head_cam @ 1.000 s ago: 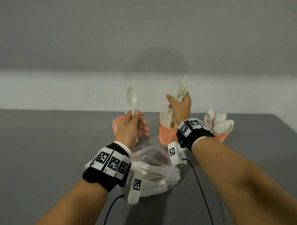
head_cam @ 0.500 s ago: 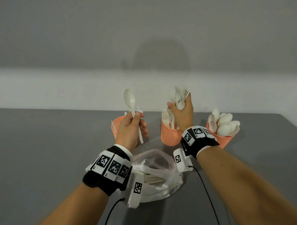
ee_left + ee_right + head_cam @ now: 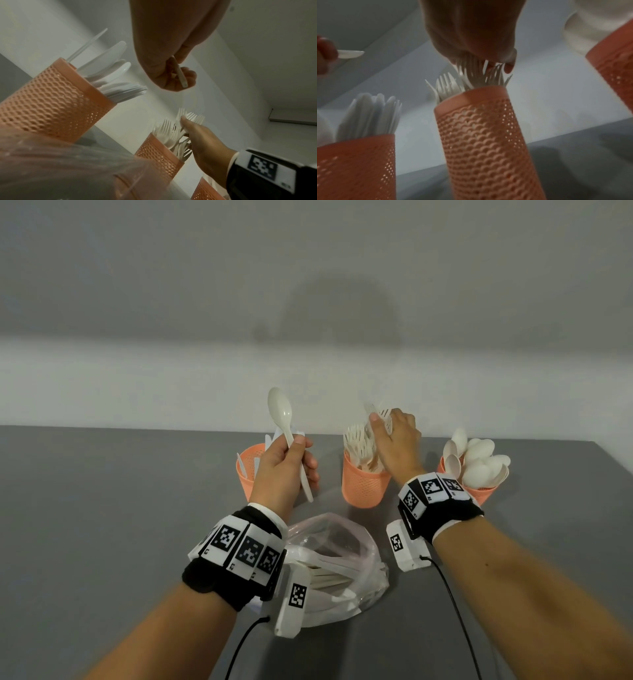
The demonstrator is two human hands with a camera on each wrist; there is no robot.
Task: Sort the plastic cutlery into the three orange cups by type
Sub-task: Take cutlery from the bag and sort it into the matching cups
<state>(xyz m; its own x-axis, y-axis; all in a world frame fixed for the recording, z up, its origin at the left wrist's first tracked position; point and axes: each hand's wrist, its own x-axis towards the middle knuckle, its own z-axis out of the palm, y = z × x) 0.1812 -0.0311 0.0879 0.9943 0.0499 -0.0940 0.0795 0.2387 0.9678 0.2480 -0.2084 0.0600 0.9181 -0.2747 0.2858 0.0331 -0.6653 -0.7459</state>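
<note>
Left hand (image 3: pixel 281 463): raised, fingers pinching upright spoon (image 3: pixel 284 422). Right hand (image 3: pixel 397 446): over middle cup (image 3: pixel 364 484), fingers gripping forks (image 3: pixel 382 416).

Three orange cups stand in a row across the tabletop (image 3: pixel 102 508): the knife cup (image 3: pixel 247 474) on the left, the fork cup (image 3: pixel 364 484) in the middle, the spoon cup (image 3: pixel 479 494) on the right, with open gaps between them. Each mouth is crowded with upright cutlery. A crumpled plastic bag (image 3: pixel 342 559) blocks the near centre. Bare tabletop lies open far left and far right
</note>
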